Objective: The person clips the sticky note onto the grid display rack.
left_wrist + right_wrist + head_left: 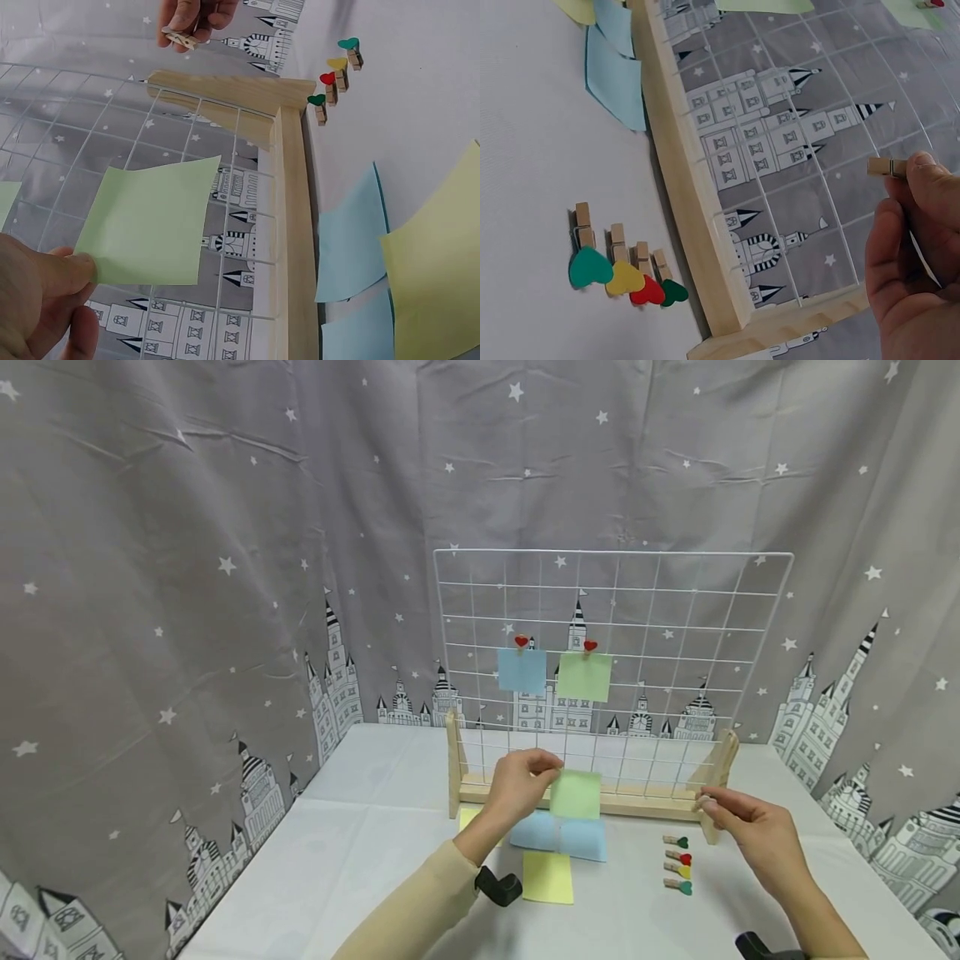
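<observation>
My left hand [525, 785] pinches a green sticky note [154, 225] by one edge, in front of the lower part of the white wire grid [637, 628]. In my right hand [757, 835] is a small wooden clothespin [886, 166], pinched between thumb and fingers near the grid's right foot. Higher on the grid hang a blue note [522, 672] and another green note [584, 677], each under a clothespin with a red heart [521, 642]. The right wrist view shows the held clothespin's wooden end; the fingers cover the rest.
Blue notes [528, 832] and a yellow note [547, 878] lie on the white table [360, 852] before the grid's wooden base [630, 804]. Several heart clothespins [678, 860] stand in a column at the right. Behind hangs a grey curtain [225, 527].
</observation>
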The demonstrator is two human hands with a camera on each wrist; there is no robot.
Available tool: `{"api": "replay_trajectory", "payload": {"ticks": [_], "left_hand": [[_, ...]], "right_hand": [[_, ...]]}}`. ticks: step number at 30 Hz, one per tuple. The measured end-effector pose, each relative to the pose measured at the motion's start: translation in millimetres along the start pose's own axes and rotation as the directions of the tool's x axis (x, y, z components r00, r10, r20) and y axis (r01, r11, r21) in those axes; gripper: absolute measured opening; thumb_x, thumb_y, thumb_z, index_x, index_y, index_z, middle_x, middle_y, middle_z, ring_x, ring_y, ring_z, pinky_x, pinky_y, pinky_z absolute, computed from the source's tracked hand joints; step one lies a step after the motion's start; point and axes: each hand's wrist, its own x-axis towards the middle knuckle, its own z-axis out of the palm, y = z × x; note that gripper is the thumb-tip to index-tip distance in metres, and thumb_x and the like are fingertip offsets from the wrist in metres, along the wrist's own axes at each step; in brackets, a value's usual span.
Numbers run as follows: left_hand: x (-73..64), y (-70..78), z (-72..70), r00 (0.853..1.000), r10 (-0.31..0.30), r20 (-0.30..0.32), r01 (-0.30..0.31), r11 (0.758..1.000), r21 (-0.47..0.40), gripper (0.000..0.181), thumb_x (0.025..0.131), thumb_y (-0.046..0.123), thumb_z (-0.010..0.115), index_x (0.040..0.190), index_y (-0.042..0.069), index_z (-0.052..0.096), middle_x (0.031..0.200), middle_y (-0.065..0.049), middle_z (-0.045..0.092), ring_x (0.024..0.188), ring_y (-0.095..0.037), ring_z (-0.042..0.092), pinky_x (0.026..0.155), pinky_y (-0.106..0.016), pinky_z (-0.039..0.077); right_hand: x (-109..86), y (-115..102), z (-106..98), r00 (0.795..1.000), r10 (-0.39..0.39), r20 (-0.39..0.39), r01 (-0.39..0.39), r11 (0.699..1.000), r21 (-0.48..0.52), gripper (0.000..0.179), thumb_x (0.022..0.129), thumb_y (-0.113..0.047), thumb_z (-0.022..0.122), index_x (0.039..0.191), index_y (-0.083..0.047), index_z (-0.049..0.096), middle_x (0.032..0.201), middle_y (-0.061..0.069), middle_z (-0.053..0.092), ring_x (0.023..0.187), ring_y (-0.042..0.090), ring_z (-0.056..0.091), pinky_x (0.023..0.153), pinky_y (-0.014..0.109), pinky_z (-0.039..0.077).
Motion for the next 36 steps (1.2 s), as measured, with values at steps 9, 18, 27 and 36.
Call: {"api": "replay_trajectory", "payload": {"ticks": [9, 18, 27, 36], "left_hand": [[2.3, 5.0, 3.8, 1.0, 0.008, 0.003, -0.008, 0.999, -0.039, 0.007, 0.096, 0.016, 0.073, 0.095, 0.021, 0.078, 0.092, 0.009, 0.077, 0.089, -0.008, 0.067, 0.079, -0.031, 0.054], [1.8, 9.9, 9.7, 1.0, 0.023, 0.003, -0.023, 0.998, -0.051, 0.007, 0.095, 0.016, 0.073, 0.098, 0.016, 0.08, 0.097, 0.007, 0.077, 0.088, -0.007, 0.061, 0.072, -0.024, 0.049], [3.3, 15.3, 11.1, 0.999, 0.044, 0.011, -0.043, 0.998, -0.05, 0.007, 0.095, 0.015, 0.073, 0.097, 0.015, 0.079, 0.094, 0.007, 0.076, 0.084, -0.006, 0.06, 0.071, -0.023, 0.049], [4.7, 18.9, 15.0, 0.998, 0.069, 0.012, -0.068, 0.996, -0.064, 0.009, 0.096, 0.012, 0.072, 0.096, 0.017, 0.079, 0.094, 0.006, 0.076, 0.083, -0.004, 0.06, 0.071, -0.022, 0.049]], "right_hand": [[3.4, -12, 6, 0.998, -0.056, -0.027, 0.057, 0.998, 0.035, 0.053, 0.098, -0.039, 0.071, 0.137, -0.003, 0.065, 0.1, -0.032, 0.069, 0.089, -0.009, 0.063, 0.077, 0.014, 0.053], [3.1, -17, 6, 0.993, -0.101, -0.059, 0.104, 0.993, 0.058, 0.051, 0.098, -0.038, 0.07, 0.134, -0.001, 0.066, 0.098, -0.033, 0.069, 0.088, -0.006, 0.064, 0.077, 0.016, 0.054], [1.3, -19, 4, 0.989, -0.118, -0.088, 0.125, 0.989, 0.075, 0.048, 0.099, -0.037, 0.07, 0.131, -0.001, 0.068, 0.096, -0.032, 0.071, 0.086, -0.003, 0.065, 0.075, 0.016, 0.053], [3.0, -25, 2, 0.987, -0.143, -0.077, 0.147, 0.988, 0.046, 0.049, 0.098, -0.039, 0.07, 0.131, -0.003, 0.068, 0.099, -0.032, 0.07, 0.089, -0.007, 0.064, 0.077, 0.015, 0.053]]}}
